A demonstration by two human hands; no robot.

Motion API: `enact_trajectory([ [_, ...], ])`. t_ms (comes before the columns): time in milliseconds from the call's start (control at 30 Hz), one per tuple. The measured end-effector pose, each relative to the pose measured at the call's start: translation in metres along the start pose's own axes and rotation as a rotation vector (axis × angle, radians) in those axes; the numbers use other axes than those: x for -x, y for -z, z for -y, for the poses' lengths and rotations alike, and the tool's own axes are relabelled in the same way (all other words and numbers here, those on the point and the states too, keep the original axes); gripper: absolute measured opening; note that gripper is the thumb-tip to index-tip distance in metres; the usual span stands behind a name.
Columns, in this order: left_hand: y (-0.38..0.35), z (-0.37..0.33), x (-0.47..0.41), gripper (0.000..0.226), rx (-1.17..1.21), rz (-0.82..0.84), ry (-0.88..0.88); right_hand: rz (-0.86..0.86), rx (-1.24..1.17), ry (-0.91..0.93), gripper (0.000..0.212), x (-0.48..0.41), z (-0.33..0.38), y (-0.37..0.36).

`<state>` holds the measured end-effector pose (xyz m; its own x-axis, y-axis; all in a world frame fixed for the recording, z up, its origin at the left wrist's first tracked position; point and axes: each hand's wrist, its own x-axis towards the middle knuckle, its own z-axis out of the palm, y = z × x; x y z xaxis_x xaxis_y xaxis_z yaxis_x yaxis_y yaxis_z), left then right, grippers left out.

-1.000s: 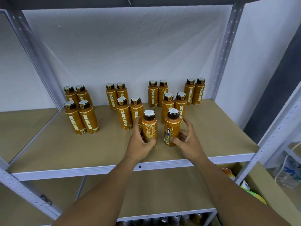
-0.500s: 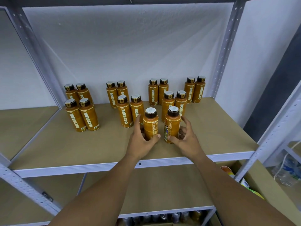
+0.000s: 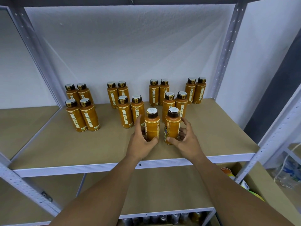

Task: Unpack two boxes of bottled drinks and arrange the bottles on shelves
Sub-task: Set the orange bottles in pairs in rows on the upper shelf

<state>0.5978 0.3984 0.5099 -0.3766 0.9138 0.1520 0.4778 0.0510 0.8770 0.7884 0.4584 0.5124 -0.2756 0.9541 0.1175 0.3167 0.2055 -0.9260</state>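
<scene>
White wall [image 3: 130, 46] is showing behind a grey metal rack [image 3: 228, 54], whose tan shelf board [image 3: 105, 144] is carrying upright orange bottles with dark caps. A group of four [image 3: 82, 115] is standing at the left, and more are lining up in pairs through the middle and right, reaching back to the wall. Nearer the front edge, two bottles are standing just beside each other with a narrow gap between them. The left hand [image 3: 140, 142] is curling fingers and thumb round the left front bottle [image 3: 152, 126], gripping its lower half. The right hand [image 3: 185, 141] is wrapping thumb and fingers round the right front bottle [image 3: 172, 126], also low down. A lower shelf board [image 3: 154, 190] is lying beneath
</scene>
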Motion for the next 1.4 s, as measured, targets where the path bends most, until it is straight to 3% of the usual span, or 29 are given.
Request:
enact_trajectory([
  [1400, -0.0033, -0.0024, 0.0014, 0.109, -0.06, -0.012, -0.018, -0.04, 0.043, 0.026, 0.095, 0.0004, -0.0031, -0.0023],
])
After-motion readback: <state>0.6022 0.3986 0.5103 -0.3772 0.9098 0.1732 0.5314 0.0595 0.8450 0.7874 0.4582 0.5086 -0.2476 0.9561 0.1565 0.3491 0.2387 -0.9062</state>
